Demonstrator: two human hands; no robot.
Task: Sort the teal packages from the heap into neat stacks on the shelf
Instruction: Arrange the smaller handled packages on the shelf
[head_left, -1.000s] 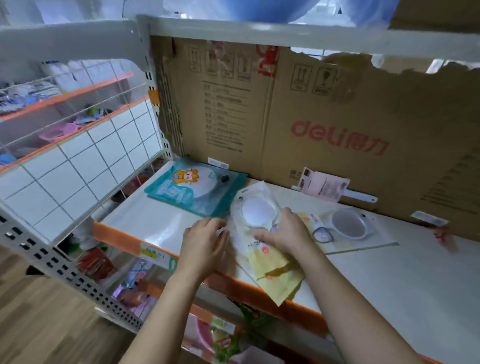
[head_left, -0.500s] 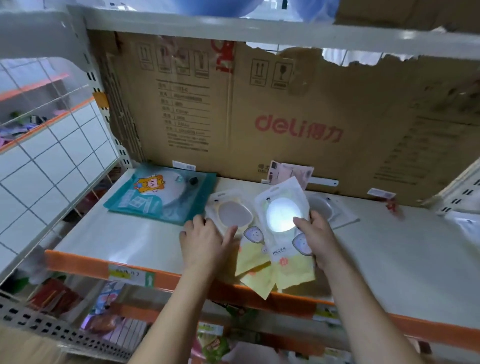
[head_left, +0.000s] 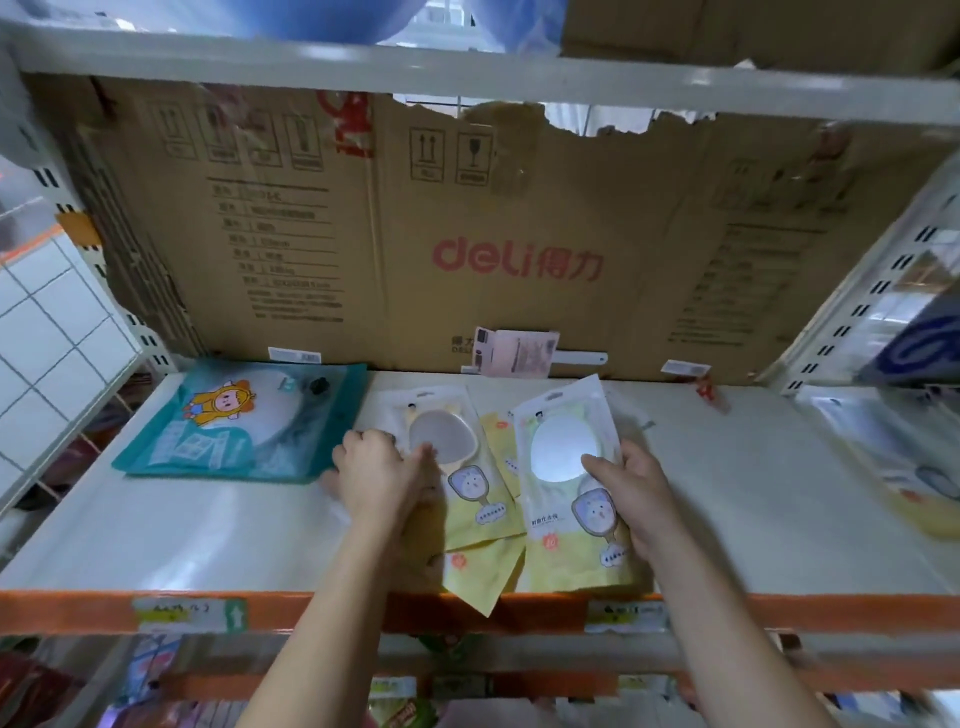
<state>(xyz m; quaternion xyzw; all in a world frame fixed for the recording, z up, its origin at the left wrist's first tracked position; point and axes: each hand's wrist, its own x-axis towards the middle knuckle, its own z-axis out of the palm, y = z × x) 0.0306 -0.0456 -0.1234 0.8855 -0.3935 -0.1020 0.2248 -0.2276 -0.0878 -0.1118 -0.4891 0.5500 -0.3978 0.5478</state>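
Near edge: orange shelf lip (head_left: 337, 610) with a price label (head_left: 189, 614); a loose yellow pack (head_left: 475, 577) pokes its corner over the lip. It is the bottom of a small heap of yellow mirror packs mid-shelf. No teal is visible in that heap, so progress looks either early or nearly finished, can't tell which, and the hands are on yellow packs, not teal. Left hand (head_left: 382, 478) lies knuckles-up on the left edge of the left mirror pack (head_left: 470, 499), thumb reaching onto the mirror window, fingers bent; can't tell if it pinches the edge or just presses. Right hand (head_left: 634, 493) grips the right mirror pack (head_left: 558, 467), thumb on its front, fingers behind, far end apparently raised off the shelf (head_left: 208, 530). Far left, a teal package (head_left: 234, 431) lies flat, just left of the left hand and apart from the heap; one pack or a stack, can't tell. A blurred yellow pack (head_left: 914, 483) sits far right. At the back stand a cardboard panel (head_left: 519, 208) and a pink tag (head_left: 517, 353)
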